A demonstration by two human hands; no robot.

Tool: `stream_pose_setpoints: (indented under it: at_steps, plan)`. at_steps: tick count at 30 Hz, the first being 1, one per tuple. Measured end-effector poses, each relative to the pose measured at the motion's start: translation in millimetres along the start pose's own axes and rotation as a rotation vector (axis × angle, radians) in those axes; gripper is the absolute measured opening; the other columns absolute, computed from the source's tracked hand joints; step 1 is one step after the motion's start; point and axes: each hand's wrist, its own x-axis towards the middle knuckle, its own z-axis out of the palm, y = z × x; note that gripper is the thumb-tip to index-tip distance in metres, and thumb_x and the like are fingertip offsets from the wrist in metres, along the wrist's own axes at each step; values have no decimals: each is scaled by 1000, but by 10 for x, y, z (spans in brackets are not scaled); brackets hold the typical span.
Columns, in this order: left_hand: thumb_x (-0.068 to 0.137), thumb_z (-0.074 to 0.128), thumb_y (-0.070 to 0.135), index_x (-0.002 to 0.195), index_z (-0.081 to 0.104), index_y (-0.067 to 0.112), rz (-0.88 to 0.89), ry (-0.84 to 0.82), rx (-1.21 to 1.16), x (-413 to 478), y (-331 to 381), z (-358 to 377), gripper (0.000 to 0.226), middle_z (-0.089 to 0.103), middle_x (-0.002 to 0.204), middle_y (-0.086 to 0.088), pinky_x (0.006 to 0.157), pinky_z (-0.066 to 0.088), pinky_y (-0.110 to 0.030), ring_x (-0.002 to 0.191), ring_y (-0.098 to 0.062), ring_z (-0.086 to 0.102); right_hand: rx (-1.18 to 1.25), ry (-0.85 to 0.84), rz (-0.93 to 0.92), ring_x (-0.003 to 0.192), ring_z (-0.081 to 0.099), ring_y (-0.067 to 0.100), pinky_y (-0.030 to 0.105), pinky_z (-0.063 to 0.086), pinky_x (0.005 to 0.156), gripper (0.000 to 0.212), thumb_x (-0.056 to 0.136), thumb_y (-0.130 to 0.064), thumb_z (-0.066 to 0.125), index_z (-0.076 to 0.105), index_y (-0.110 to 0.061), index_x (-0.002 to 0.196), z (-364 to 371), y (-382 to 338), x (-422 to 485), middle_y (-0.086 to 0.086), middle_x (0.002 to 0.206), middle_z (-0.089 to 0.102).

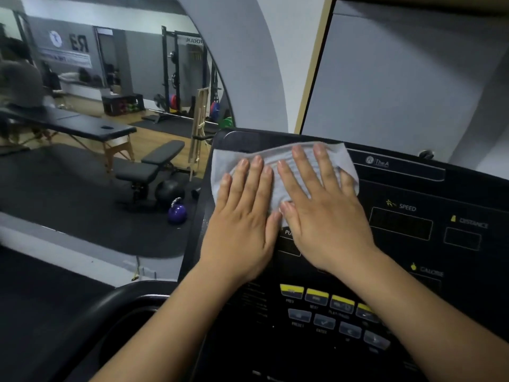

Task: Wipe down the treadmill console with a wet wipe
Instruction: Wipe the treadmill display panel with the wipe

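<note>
A black treadmill console (407,244) fills the lower right, with dark display windows marked SPEED and DISTANCE and rows of yellow and grey buttons (330,310). A pale grey wet wipe (278,158) lies spread flat over the console's upper left corner. My left hand (242,216) presses flat on the wipe's left part, fingers spread. Beside it, my right hand (322,208) lies flat on the wipe's right part, its thumb touching my left hand's thumb. Both palms cover most of the wipe's lower half.
A large mirror on the left reflects a gym: a black massage table (82,125), a weight bench (154,166), a purple kettlebell (177,212) and a squat rack (184,75). A grey wall panel (399,78) stands behind the console. A black handrail (121,307) curves at lower left.
</note>
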Motion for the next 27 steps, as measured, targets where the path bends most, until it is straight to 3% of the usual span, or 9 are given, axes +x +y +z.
stream_pose_setpoints:
  at_steps: [5, 11, 17, 22, 27]
  plan:
    - [103, 27, 42, 156, 11, 6, -4, -27, 51, -425, -26, 84, 66, 3, 165, -12, 122, 7, -48, 152, -27, -1, 13, -37, -60, 151, 1, 29, 45, 9, 112, 62, 98, -47, 29, 20, -24, 154, 148, -120, -290, 4, 164, 7]
    - [101, 22, 46, 156, 11, 6, -39, 27, 31, 90, -249, -25, 68, 4, 164, -12, 123, 0, -45, 152, -27, -3, -1, -18, -53, 150, -14, 25, 45, 1, 116, 60, 100, -49, 16, 0, -29, 155, -14, -51, 266, 0, 163, -12]
    - [103, 21, 40, 156, 3, 6, -82, 5, -29, 67, -231, -54, 66, -6, 165, -11, 123, -2, -45, 151, -26, -11, 4, -51, -59, 149, -18, 27, 47, -2, 117, 61, 102, -47, 17, -1, -26, 156, -98, -118, 353, 2, 163, -16]
    - [103, 25, 38, 156, 9, 4, -81, -2, 10, -462, -109, 73, 65, 1, 165, -15, 122, 5, -49, 152, -29, -3, -21, -71, -131, 151, -7, 27, 46, -1, 116, 62, 98, -49, 18, 13, -25, 155, 89, -218, 1, 2, 164, -2]
    - [102, 25, 39, 157, 3, 8, -72, -5, -39, 38, -293, -65, 67, -5, 165, -10, 123, -4, -44, 151, -24, -12, -14, -37, -95, 149, -18, 24, 45, -6, 115, 60, 102, -44, 15, -4, -24, 156, -42, -208, 355, 1, 163, -15]
